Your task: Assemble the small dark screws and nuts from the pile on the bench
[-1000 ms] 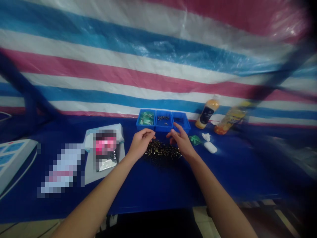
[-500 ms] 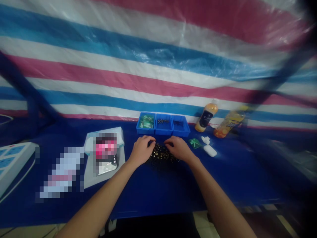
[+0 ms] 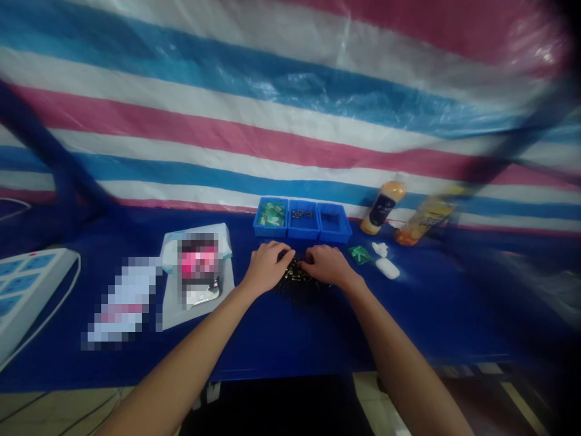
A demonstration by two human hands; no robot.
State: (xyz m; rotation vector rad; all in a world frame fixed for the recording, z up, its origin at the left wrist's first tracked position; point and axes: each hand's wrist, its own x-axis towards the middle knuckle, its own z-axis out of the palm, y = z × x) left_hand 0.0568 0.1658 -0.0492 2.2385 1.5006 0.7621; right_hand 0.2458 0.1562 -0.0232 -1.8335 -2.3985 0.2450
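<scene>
The left hand (image 3: 269, 267) and right hand (image 3: 330, 266), fingers loosely curled, touch opposite sides of a pile of small metal screws (image 3: 297, 276) just below the frame's centre; whether either pinches one cannot be told. Beyond, on the blue surface (image 3: 290, 345), stand three blue bins (image 3: 303, 233).

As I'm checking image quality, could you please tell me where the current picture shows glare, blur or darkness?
Head view: glare on the striped sheet, rightmost bottle smeared, pile of small parts dark along its near edge, left hand and right hand fairly clear.
</scene>
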